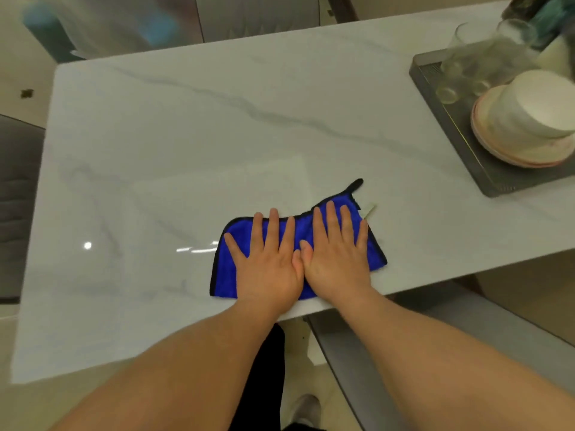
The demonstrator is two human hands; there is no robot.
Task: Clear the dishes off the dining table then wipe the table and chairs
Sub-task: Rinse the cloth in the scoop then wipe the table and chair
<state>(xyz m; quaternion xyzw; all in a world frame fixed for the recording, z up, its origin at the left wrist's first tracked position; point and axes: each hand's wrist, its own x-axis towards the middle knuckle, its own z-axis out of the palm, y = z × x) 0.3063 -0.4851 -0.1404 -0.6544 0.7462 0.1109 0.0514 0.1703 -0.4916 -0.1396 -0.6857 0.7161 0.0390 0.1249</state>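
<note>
A blue cloth [225, 272] with a black hem lies flat on the white marble table [186, 135], close to the near edge. My left hand [267, 259] presses flat on the cloth's left half with its fingers spread and straight. Beside it, my right hand [337, 253] presses flat on the right half, and the two thumbs touch. At the table's right end a grey tray [451, 132] carries stacked white bowls on plates [525, 119] and several clear glasses [473, 60].
Grey chairs stand around the table: one at the left edge [18, 206], one at the far side [258, 17], one at the near right [435, 337]. Blurred dark items [541, 14] sit at the top right corner. My shoe [306, 409] shows on the floor below.
</note>
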